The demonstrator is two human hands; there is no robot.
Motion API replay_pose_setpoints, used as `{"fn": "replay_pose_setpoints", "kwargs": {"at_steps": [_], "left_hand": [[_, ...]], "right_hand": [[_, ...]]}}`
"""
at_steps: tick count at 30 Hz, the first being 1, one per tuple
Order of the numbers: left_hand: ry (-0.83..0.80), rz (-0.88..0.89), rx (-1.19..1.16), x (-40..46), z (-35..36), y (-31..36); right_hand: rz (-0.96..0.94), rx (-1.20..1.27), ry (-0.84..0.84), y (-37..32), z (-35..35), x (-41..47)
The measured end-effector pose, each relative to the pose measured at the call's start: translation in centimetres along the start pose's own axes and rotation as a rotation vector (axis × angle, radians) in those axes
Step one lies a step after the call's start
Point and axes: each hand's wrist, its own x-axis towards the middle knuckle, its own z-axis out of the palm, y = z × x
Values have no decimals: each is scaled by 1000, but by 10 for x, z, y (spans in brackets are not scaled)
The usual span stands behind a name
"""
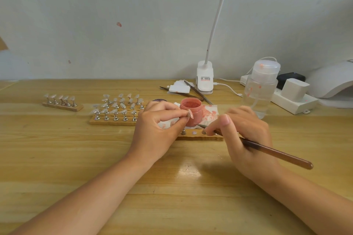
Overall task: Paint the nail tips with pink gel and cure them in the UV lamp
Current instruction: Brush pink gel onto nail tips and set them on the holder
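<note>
My left hand (160,126) pinches a small nail tip (190,114) on its holder, held up in front of the open jar of pink gel (191,110). My right hand (246,131) grips a brown-handled brush (267,149), its fine point just right of the nail tip. Below both hands lies a wooden strip (198,134) with metal studs. Several more nail tips stand on holders on wooden strips (116,109) to the left. The white UV lamp (332,82) sits at the far right edge.
A second short strip of nail tips (62,102) lies far left. A stained tissue (209,113) is under the jar. A clear pump bottle (260,87), a power strip with a plug (294,97), a clip lamp (205,78), tweezers and pads (183,87) stand behind.
</note>
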Motion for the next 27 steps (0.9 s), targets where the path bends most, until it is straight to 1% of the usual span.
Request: {"fn": "replay_pose_setpoints", "kwargs": {"at_steps": [3, 7, 11, 14, 23, 27], "left_hand": [[0, 10, 9, 0, 0, 0], [-2, 7, 11, 0, 0, 0], [-5, 12, 17, 0, 0, 0], [-3, 7, 16, 0, 0, 0], [4, 19, 29, 0, 1, -1], [8, 12, 27, 0, 1, 0]], "right_hand": [[-37, -28, 10, -1, 1, 1], [-14, -18, -1, 3, 1, -2], [-54, -52, 11, 1, 1, 0], [-47, -67, -7, 3, 2, -2], [-73, -66, 10, 4, 2, -2], [-95, -106, 15, 3, 2, -1]]}}
